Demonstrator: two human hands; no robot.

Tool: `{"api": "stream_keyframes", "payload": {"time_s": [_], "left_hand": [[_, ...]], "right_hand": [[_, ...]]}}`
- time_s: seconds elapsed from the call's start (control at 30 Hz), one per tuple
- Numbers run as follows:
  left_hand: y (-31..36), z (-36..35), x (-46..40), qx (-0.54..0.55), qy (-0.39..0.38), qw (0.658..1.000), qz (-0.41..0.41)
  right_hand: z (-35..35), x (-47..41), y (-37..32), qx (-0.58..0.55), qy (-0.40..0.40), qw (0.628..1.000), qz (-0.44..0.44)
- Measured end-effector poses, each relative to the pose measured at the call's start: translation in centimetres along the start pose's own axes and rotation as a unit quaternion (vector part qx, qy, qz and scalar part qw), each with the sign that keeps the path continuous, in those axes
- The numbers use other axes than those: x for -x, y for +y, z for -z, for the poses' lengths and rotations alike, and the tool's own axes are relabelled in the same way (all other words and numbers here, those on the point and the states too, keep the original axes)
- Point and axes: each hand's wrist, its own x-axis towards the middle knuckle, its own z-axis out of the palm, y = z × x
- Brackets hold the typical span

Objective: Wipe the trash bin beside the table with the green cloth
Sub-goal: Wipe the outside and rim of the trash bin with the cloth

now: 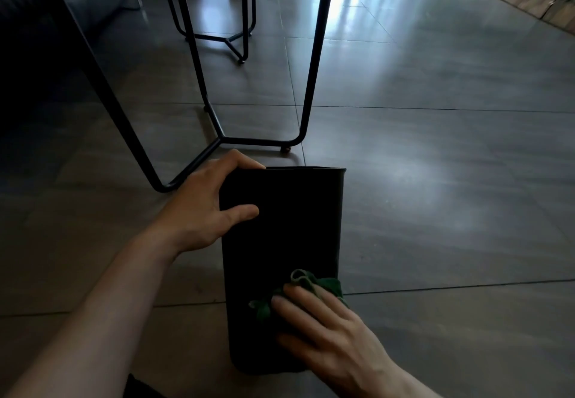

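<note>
A tall black trash bin stands on the tiled floor in front of me, its near face towards the camera. My left hand grips its upper left corner, fingers over the rim and thumb across the front. My right hand lies flat low on the bin's front face and presses a crumpled green cloth against it. Part of the cloth sticks out above and to the left of my fingers; the rest is hidden under my palm.
Black metal table legs with a floor-level frame stand just behind the bin, and the tabletop edge runs along the top. A second metal frame sits farther back. Dark upholstered seating is on the left. Open grey tiles stretch right.
</note>
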Motion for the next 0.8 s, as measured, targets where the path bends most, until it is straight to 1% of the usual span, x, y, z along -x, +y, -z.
{"api": "stream_keyframes", "payload": {"time_s": [0.07,0.1,0.13,0.17,0.2,0.23,0.27,0.3,0.33,0.37,0.4,0.47,0.5,0.53,0.57,0.6,0.63,0.67,0.73,0.77,0.8], "left_hand": [[0.1,0.1,0.1,-0.001,-0.004,1.0,0.008],[0.1,0.2,0.2,-0.005,-0.005,1.0,0.009],[0.1,0.3,0.2,-0.006,-0.009,1.0,0.009],[0.0,0.4,0.3,-0.002,-0.014,1.0,0.011],[0.0,0.6,0.4,0.009,-0.02,1.0,0.016],[-0.1,0.8,0.4,0.02,-0.024,0.999,0.021],[-0.2,1.1,0.6,0.029,-0.024,0.999,0.026],[-0.3,1.3,0.7,0.035,-0.023,0.999,0.031],[-0.4,1.6,0.9,0.041,-0.024,0.998,0.038],[-0.5,1.8,1.0,0.047,-0.027,0.998,0.045],[-0.5,2.0,1.2,0.052,-0.029,0.997,0.053],[-0.6,2.3,1.4,0.055,-0.029,0.996,0.067],[-0.7,2.4,1.5,0.057,-0.028,0.995,0.072],[-0.8,2.6,1.6,0.062,-0.028,0.995,0.075],[-0.8,2.7,1.7,0.07,-0.029,0.994,0.078],[-0.9,2.8,1.9,0.08,-0.034,0.993,0.081],[-1.1,2.9,2.0,0.091,-0.039,0.991,0.085],[-1.2,3.1,2.2,0.101,-0.045,0.99,0.091],[-1.5,3.4,2.5,0.109,-0.056,0.987,0.101],[-1.5,3.4,2.5,0.107,-0.056,0.987,0.103],[-1.6,3.5,2.6,0.104,-0.054,0.988,0.104]], "right_hand": [[1.8,-1.4,0.3,-0.067,0.053,0.99,-0.115],[3.0,-2.1,0.8,-0.12,0.088,0.973,-0.178],[4.4,-2.7,1.5,-0.175,0.125,0.946,-0.244],[6.0,-3.3,2.3,-0.221,0.16,0.91,-0.313],[7.5,-3.7,3.4,-0.265,0.19,0.863,-0.386],[8.9,-3.7,4.9,-0.315,0.226,0.799,-0.459],[10.2,-3.7,6.4,-0.38,0.258,0.719,-0.522],[11.2,-3.6,7.8,-0.472,0.268,0.631,-0.555],[12.2,-3.3,9.0,-0.56,0.265,0.558,-0.551],[13.0,-3.2,10.3,-0.619,0.259,0.52,-0.529],[13.5,-3.2,11.6,-0.653,0.255,0.504,-0.505],[13.5,-4.1,13.6,-0.672,0.241,0.5,-0.49],[13.1,-4.8,14.4,-0.656,0.221,0.505,-0.515],[12.5,-5.3,14.8,-0.622,0.19,0.517,-0.556],[11.7,-5.7,15.2,-0.566,0.153,0.547,-0.598],[10.9,-6.0,15.5,-0.485,0.117,0.598,-0.627],[10.1,-6.4,15.8,-0.401,0.076,0.658,-0.632],[9.5,-6.9,15.9,-0.328,0.032,0.718,-0.613],[8.7,-8.2,15.8,-0.246,-0.071,0.812,-0.525],[8.4,-9.0,15.7,-0.211,-0.136,0.85,-0.463],[8.0,-9.6,15.6,-0.172,-0.2,0.878,-0.4]]}}
